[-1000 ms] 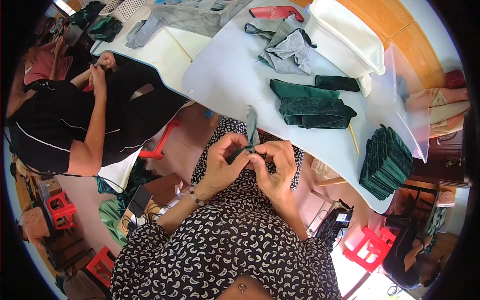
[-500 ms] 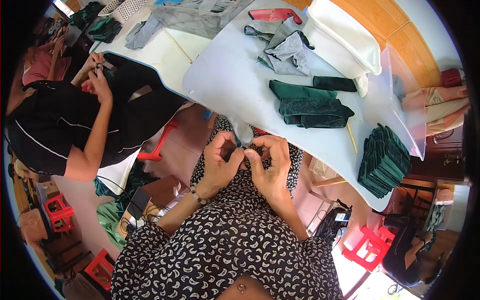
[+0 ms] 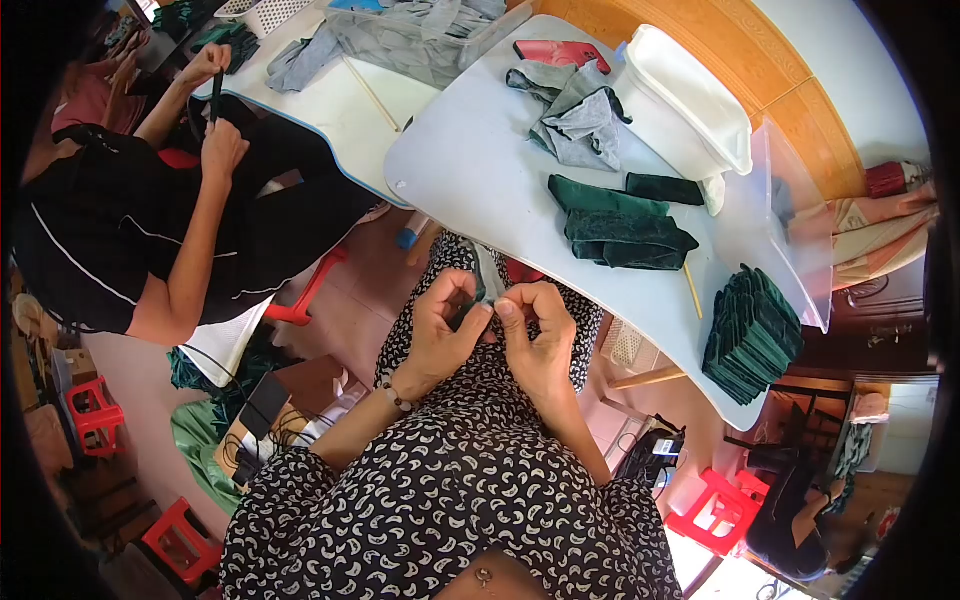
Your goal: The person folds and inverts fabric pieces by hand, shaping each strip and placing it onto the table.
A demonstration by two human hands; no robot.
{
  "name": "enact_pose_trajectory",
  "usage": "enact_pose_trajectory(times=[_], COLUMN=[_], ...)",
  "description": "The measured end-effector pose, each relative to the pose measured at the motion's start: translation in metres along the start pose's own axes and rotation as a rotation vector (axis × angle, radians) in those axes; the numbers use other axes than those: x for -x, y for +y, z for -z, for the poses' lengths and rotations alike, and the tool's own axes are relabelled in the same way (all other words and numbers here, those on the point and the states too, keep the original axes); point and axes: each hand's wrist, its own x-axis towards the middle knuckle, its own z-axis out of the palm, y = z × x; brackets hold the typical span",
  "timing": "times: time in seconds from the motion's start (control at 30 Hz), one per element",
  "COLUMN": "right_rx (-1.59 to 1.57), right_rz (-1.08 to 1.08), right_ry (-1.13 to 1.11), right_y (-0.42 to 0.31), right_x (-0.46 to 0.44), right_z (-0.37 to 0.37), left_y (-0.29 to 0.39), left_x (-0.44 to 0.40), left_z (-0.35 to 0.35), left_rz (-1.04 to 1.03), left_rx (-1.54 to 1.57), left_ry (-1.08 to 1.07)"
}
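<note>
Above my lap, my left hand point(image 3: 445, 325) and my right hand point(image 3: 537, 330) pinch a small piece of grey-and-green fabric point(image 3: 489, 270). Thumbs and forefingers of both hands meet its near edge, with the fingertips close together. The piece stands up beyond my fingers, grey side mostly showing with a dark green strip at its left. Part of it is hidden behind my left fingers. The near edge of the white table point(image 3: 470, 190) lies just past my hands.
Folded green velvet pieces point(image 3: 630, 238) and a stack of green velvet point(image 3: 752, 335) lie on the table, beside a wooden stick point(image 3: 693, 291). Behind are grey-green cloths point(image 3: 580, 125), a white tub point(image 3: 690, 100) and a red case point(image 3: 562, 54). A co-worker point(image 3: 110, 230) sits left, holding a dark strip.
My fingertips have drawn closer together, and the fabric has turned, showing its green strip at the left. The co-worker's hands have moved apart, stretching a dark strip. The view has shifted slightly.
</note>
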Motion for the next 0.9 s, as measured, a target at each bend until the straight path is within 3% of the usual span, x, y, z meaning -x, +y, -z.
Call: enact_pose_trajectory(times=[0.13, 0.2, 0.33, 0.47, 0.57, 0.7, 0.9], right_rx=[0.110, 0.153, 0.091, 0.003, 0.041, 0.003, 0.054], right_rz=[0.224, 0.462, 0.443, 0.309, 0.340, 0.136, 0.230], right_ry=[0.046, 0.026, -0.062, -0.151, -0.113, 0.029, 0.041], right_y=[0.005, 0.000, -0.003, -0.001, 0.001, 0.000, 0.003], right_x=[-0.004, -0.007, -0.012, -0.012, -0.011, -0.006, -0.007], right_z=[0.003, 0.006, 0.016, 0.017, 0.016, 0.011, 0.014], left_y=[-0.001, -0.008, 0.003, 0.000, 0.002, -0.007, -0.002], left_x=[0.000, -0.003, -0.004, 0.001, -0.002, -0.005, -0.008], left_z=[-0.002, 0.000, -0.009, -0.001, -0.001, 0.009, -0.007], left_rz=[0.061, -0.226, -0.325, -0.166, -0.130, -0.200, -0.221], left_rx=[0.013, -0.104, -0.119, -0.014, -0.051, -0.260, -0.118], left_ry=[0.002, 0.006, 0.021, -0.014, -0.025, -0.091, 0.011])
